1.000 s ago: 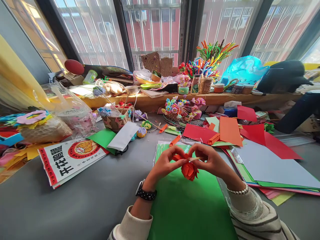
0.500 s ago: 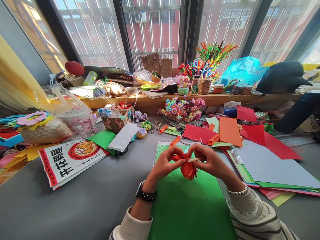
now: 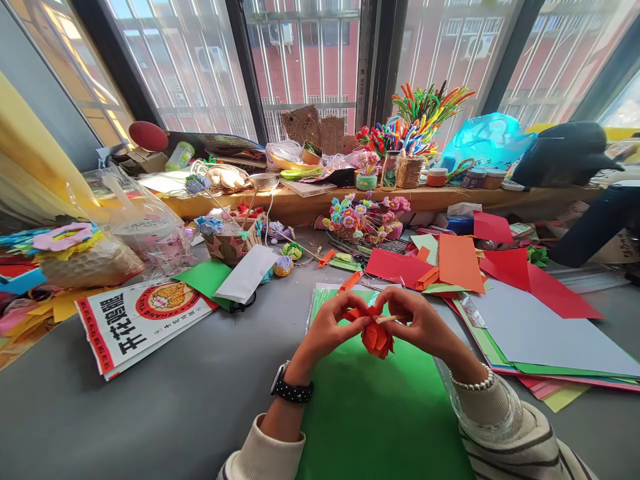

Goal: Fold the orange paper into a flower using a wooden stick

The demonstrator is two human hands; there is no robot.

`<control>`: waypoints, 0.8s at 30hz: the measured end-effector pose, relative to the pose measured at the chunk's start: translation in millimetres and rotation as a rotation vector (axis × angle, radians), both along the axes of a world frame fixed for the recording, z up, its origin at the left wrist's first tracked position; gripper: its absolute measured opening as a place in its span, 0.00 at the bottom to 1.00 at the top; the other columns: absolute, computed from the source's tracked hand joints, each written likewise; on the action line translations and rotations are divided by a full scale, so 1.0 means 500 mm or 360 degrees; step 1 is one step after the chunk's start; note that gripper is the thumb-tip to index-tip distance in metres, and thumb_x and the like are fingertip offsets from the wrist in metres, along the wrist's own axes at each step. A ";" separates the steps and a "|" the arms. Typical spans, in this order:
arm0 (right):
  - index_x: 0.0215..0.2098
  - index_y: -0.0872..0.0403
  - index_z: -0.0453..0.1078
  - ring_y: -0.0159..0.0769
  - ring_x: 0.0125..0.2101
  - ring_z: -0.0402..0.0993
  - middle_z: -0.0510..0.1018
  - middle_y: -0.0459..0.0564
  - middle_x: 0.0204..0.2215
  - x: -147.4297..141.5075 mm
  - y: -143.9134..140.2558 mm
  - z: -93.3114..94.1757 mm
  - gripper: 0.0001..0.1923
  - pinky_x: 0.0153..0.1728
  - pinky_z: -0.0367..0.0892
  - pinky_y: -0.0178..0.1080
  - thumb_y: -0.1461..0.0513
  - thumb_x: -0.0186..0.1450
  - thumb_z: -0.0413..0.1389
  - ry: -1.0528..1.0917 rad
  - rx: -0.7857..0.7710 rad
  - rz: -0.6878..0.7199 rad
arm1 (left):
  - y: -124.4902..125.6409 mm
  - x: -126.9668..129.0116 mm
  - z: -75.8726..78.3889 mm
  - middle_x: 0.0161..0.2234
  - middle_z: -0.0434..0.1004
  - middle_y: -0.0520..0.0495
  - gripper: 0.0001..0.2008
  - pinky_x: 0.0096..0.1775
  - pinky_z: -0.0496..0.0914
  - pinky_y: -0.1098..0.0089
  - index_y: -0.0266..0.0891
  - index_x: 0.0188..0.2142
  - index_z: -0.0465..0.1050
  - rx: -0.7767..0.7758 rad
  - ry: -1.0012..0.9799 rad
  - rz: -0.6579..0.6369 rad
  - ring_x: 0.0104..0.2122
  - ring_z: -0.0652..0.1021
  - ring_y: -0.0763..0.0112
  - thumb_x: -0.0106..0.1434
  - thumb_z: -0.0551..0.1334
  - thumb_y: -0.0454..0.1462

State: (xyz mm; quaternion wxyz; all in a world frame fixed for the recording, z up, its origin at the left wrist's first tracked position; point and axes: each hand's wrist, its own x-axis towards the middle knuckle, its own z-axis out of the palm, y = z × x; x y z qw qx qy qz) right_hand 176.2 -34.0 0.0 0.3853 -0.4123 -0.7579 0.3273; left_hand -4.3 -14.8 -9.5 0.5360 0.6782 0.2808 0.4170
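An orange-red paper flower (image 3: 379,343) with layered petals hangs head down between my two hands, above a green sheet (image 3: 380,413). My left hand (image 3: 336,323) pinches its upper left side, thumb and forefinger closed on the paper. From the other side my right hand (image 3: 416,321) grips the flower near its base, fingers curled and tips pressed together. A thin pale stick (image 3: 387,319) lies at the flower's base, running towards the right thumb. Fingers hide part of the base and the exact contact with the stick.
Right of my hands lie stacked paper sheets (image 3: 530,333), red paper (image 3: 405,267) and an orange sheet (image 3: 457,261). A printed paper bag (image 3: 150,327) is on the left. Behind stand small crocheted-looking flowers (image 3: 357,217) and a basket (image 3: 233,245). Craft supplies crowd the windowsill.
The flower has shifted and turned very slightly between my fingers. Both hands keep almost the same place and grip.
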 end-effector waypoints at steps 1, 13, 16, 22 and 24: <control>0.31 0.55 0.62 0.24 0.18 0.50 0.58 0.39 0.19 0.000 0.000 0.000 0.06 0.17 0.48 0.29 0.65 0.55 0.54 -0.0003 0.0004 -0.0001 | 0.000 0.000 0.000 0.30 0.68 0.48 0.11 0.34 0.67 0.72 0.35 0.31 0.67 0.0002 0.0001 0.0002 0.31 0.71 0.73 0.52 0.62 0.40; 0.32 0.55 0.62 0.23 0.17 0.53 0.63 0.41 0.21 0.000 -0.004 0.006 0.07 0.17 0.52 0.29 0.63 0.55 0.54 0.0025 -0.0068 0.0009 | -0.002 0.005 0.003 0.29 0.68 0.49 0.08 0.34 0.67 0.73 0.35 0.30 0.66 0.0019 -0.0002 0.0033 0.31 0.71 0.74 0.52 0.62 0.38; 0.32 0.55 0.62 0.24 0.18 0.55 0.64 0.42 0.22 -0.002 -0.004 0.003 0.07 0.18 0.53 0.29 0.64 0.55 0.54 0.0032 -0.0068 -0.0011 | -0.002 0.006 0.003 0.29 0.68 0.49 0.08 0.34 0.67 0.73 0.35 0.29 0.66 0.0024 0.0002 0.0055 0.31 0.71 0.73 0.52 0.62 0.38; 0.29 0.55 0.62 0.23 0.17 0.48 0.57 0.39 0.18 -0.008 -0.005 -0.001 0.09 0.16 0.46 0.29 0.70 0.50 0.51 0.0017 0.0002 -0.0109 | -0.004 0.006 0.002 0.30 0.68 0.49 0.09 0.35 0.68 0.72 0.36 0.30 0.66 0.0065 0.0000 0.0097 0.32 0.71 0.73 0.53 0.61 0.39; 0.29 0.55 0.61 0.23 0.17 0.48 0.55 0.38 0.17 -0.009 -0.005 -0.001 0.09 0.16 0.45 0.29 0.70 0.50 0.51 0.0009 0.0027 -0.0114 | -0.004 0.005 0.002 0.31 0.68 0.48 0.09 0.36 0.68 0.72 0.36 0.31 0.66 0.0076 0.0007 0.0080 0.33 0.71 0.72 0.53 0.61 0.39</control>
